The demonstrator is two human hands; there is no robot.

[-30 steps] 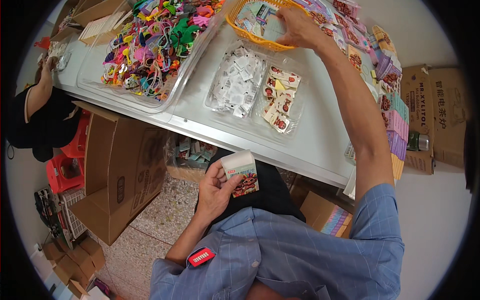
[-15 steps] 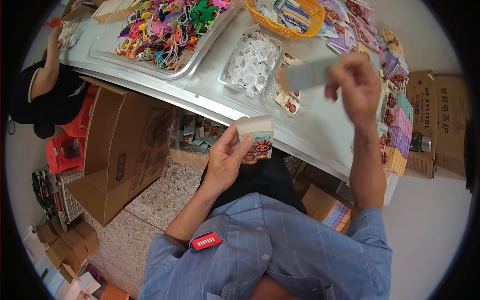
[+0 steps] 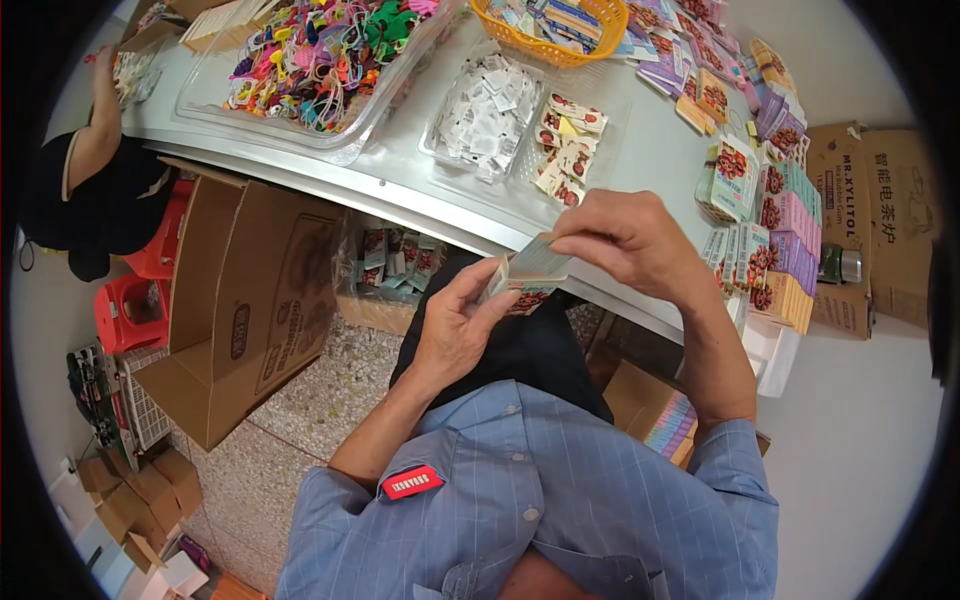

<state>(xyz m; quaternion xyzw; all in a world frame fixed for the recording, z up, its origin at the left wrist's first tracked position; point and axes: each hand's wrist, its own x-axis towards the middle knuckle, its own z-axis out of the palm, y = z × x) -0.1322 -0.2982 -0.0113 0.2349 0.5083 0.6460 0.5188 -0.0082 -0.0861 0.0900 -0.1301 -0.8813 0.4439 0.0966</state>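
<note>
In front of my waist, my left hand (image 3: pixel 450 330) grips a small printed paper packet (image 3: pixel 530 299) with a colourful picture on its front. Between the fingertips of my right hand (image 3: pixel 640 245) is a flat grey-green card (image 3: pixel 541 259). Its lower end meets the packet's upper opening; how far inside it reaches is hidden. Just beyond my hands on the table lie a clear tray of small white sachets (image 3: pixel 487 110) and a clear tray of small printed packets (image 3: pixel 566 150).
Farther off stand a large clear bin of colourful trinkets (image 3: pixel 345 155) and a yellow basket (image 3: pixel 600 55). Stacked printed packets (image 3: pixel 785 240) line the table's right end. An open carton (image 3: pixel 240 290) is at the left below the table edge. Another person (image 3: pixel 95 190) works at far left.
My right hand has come down and left from over the table, bringing the card to the packet's opening. The packet has tilted in my left hand.
</note>
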